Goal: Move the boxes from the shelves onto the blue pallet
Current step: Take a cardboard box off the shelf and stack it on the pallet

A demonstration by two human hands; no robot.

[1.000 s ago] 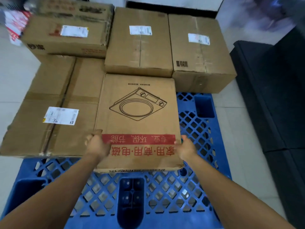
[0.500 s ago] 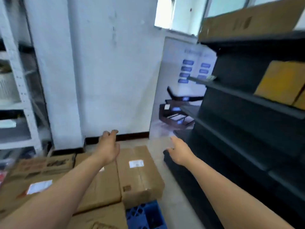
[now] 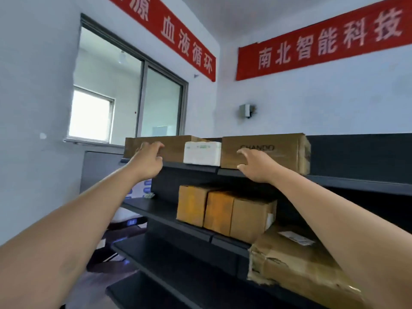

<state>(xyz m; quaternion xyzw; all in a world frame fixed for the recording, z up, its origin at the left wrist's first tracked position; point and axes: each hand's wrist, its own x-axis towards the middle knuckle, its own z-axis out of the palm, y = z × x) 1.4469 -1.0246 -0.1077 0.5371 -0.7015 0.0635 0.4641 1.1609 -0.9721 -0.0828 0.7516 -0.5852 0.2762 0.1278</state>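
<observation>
Reaching hands (image 3: 148, 161) toward top-shelf boxes (image 3: 265, 152)

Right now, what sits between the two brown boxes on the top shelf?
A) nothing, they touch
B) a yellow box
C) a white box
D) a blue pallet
C: a white box stands on the top shelf between the left brown box and the CHANDO box; the left hand and right hand reach toward that shelf, fingers spread.
</observation>
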